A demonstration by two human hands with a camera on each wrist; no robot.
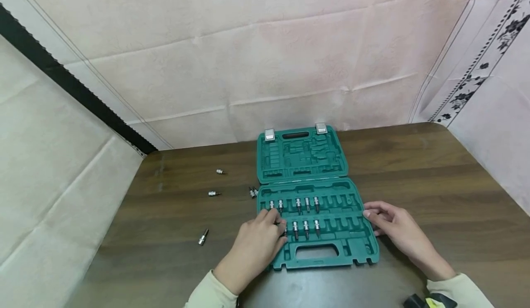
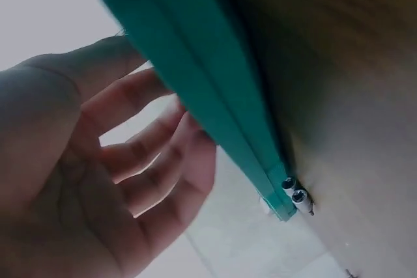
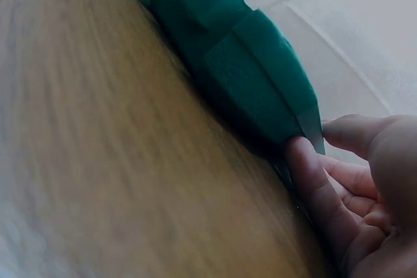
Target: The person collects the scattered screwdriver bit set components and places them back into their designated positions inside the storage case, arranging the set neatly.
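A green case [image 1: 357,249] is laid open on the wooden counter [image 1: 422,179], with its lid [image 1: 302,154] folded back toward the pale cloth [image 1: 290,68] behind. Two silver latches [image 1: 321,128] are carried on the far edge of the lid, and a handle slot is cut into the near edge of the base.

The right edge of the base is gripped by the right hand [image 1: 389,223], its thumb and fingers closed about the rim. The left hand [image 1: 258,236] is held over the left part of the base, with its fingers bent toward the lower row of recesses; its fingertips are partly hidden, so whether anything is pinched there cannot be told.

Metal socket bits [image 1: 306,229] are seated in two rows in the base: five are seen in the upper row, and three are plainly seen in the lower one, to the right of the left hand. Several loose bits [image 1: 203,237] are scattered on the counter to the left of the case: three are spaced well apart, while a pair is set close together just beside the case, near the hinge. Both forearms are covered by pale sleeves [image 1: 213,292], and the cloth is crossed by a black band [image 1: 74,80] at the left.
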